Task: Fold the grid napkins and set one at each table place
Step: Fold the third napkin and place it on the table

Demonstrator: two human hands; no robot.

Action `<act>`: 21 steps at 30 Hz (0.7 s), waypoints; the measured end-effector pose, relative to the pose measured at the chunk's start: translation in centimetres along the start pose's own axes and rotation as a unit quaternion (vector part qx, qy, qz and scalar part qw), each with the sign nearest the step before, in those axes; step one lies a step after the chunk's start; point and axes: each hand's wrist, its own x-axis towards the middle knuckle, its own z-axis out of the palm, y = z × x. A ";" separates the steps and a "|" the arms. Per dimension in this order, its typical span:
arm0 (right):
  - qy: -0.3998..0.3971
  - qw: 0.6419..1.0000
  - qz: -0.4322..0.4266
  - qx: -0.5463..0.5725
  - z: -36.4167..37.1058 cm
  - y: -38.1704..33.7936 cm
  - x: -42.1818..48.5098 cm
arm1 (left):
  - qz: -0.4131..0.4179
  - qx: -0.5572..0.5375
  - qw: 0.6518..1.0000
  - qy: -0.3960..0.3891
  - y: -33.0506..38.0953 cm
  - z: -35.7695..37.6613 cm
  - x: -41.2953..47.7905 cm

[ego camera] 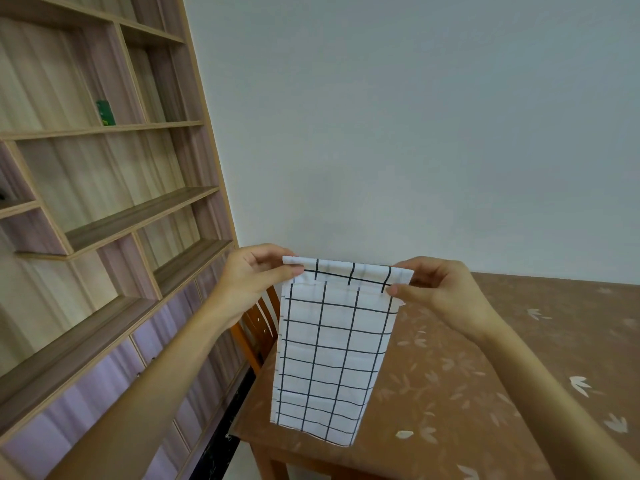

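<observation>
The table (485, 375), under a brown cloth with pale leaf prints, fills the lower right, and its left edge and near-left corner show; its far edge meets the plain wall (381, 133). Off the table's left edge stands an orange wooden chair (260, 323), and beyond that a tall shelf unit (104, 202), so the room on that side is narrow, while the air above the tabletop is open. Both hands are raised above the table's left part and hold the grid napkin (332, 351) between them by its top corners. The left hand (256, 275) pinches the left corner between thumb and curled fingers; the right hand (440, 289) pinches the right corner the same way, its fingers closed tight on the fabric. A narrow strip along the top edge is turned over toward the person. The napkin hangs flat with its long axis running up and down, its top edge level from hand to hand and its lower edge near the table's near-left corner; whether it touches the cloth cannot be told.
</observation>
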 end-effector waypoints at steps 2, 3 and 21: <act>-0.007 1.000 -0.014 -0.010 0.1 0.3 0.0 | -0.004 0.049 0.998 -0.025 -0.1 -0.1 0.0; -0.009 1.000 -0.018 -0.011 0.1 0.3 0.1 | -0.010 0.071 0.997 -0.041 -0.2 -0.1 0.0; 0.062 0.995 -0.070 -0.026 0.2 -0.6 0.2 | -0.048 0.040 0.997 -0.033 -0.3 0.7 0.8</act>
